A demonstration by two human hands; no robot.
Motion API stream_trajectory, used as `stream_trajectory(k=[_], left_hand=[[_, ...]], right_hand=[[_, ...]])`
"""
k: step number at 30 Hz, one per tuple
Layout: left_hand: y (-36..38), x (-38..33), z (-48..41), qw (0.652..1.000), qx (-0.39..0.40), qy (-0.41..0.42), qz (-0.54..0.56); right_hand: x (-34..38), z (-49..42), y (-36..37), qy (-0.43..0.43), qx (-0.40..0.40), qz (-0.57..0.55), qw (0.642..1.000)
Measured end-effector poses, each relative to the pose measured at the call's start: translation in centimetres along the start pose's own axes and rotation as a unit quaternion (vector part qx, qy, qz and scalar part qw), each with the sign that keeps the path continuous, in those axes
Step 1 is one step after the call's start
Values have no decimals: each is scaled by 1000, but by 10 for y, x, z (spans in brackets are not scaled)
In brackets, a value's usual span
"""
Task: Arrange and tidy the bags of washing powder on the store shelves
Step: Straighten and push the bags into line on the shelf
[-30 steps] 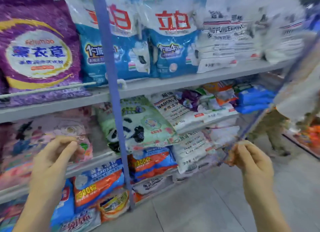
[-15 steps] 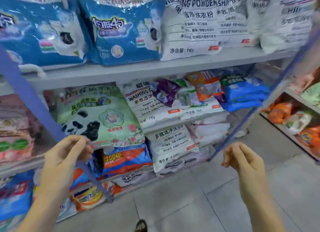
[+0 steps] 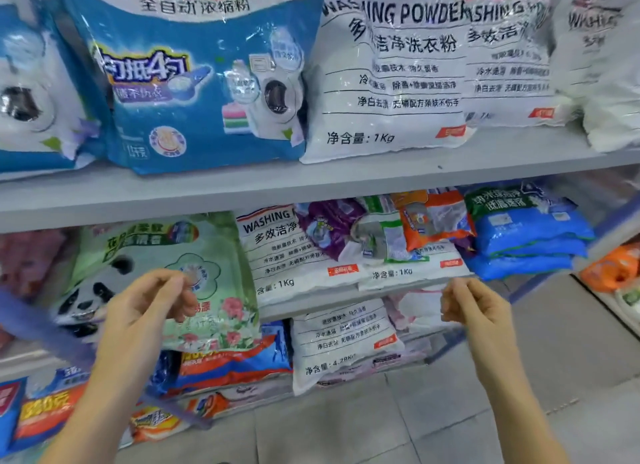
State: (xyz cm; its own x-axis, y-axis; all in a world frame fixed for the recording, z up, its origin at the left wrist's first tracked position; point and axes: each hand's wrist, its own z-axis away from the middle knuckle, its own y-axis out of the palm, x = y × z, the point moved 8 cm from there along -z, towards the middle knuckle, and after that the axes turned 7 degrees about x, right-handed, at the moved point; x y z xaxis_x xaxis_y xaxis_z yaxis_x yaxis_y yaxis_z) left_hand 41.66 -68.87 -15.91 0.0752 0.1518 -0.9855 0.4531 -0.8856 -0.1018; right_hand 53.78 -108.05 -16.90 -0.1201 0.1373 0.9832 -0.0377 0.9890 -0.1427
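My left hand (image 3: 149, 311) hovers in front of a green panda bag (image 3: 156, 252) on the middle shelf, fingers loosely curled and holding nothing. At the same height my right hand (image 3: 474, 311) is also loosely curled and empty, just in front of the shelf's edge below flat white washing powder bags (image 3: 277, 252). On those lie a purple bag (image 3: 325, 224), a green-and-white bag (image 3: 381, 235) and an orange bag (image 3: 433, 217), in a loose heap. Blue bags (image 3: 526, 235) are stacked to the right.
The top grey shelf (image 3: 311, 186) carries upright blue bags (image 3: 194, 82) and white bags (image 3: 391, 82). A large white bag (image 3: 346, 339) and orange-blue bags (image 3: 235, 363) fill the lower shelves. A blue shelf post (image 3: 45, 328) slants at left. Tiled floor (image 3: 415, 415) lies below.
The view has moved closer to the shelves and to the right; the purple bags at far left are out of frame. Both hands stay raised and empty in much the same pose.
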Motion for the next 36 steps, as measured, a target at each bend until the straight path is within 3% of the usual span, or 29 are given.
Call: stream_trajectory(k=[3,5,7,11,13,17,20,25,28,32,36], left_hand=[[4,6,0,999,-32,-17,-20],[6,9,5,997,-70,-28,-34],[11,8,14,992,-112,-37,-40],[24,3,33,983,-171,-47,-50],[29,3,44,976,-203,-55,-50],[37,-1,66,969,-233,-56,-67],[41,1,78,967,-237,-60,-72],[50,-7,78,967,-241,-61,-62],[56,-6,71,970,-222,-71,-64],[71,13,56,976,-167,-139,32],[112,31,36,987,-28,-158,-19]], right_hand=[[-14,-48,32,-18,71,107,992],[-23,-81,68,-59,146,227,961],[-37,-106,111,-92,219,332,913],[-49,-126,176,-246,271,508,780],[-63,-134,190,-249,307,529,751],[-63,-136,194,-261,314,536,739],[-49,-143,193,-243,275,530,765],[-43,-147,201,-265,291,561,729],[-30,-144,190,-288,277,515,759],[22,-118,163,-419,202,418,780],[49,-93,143,-392,224,326,831]])
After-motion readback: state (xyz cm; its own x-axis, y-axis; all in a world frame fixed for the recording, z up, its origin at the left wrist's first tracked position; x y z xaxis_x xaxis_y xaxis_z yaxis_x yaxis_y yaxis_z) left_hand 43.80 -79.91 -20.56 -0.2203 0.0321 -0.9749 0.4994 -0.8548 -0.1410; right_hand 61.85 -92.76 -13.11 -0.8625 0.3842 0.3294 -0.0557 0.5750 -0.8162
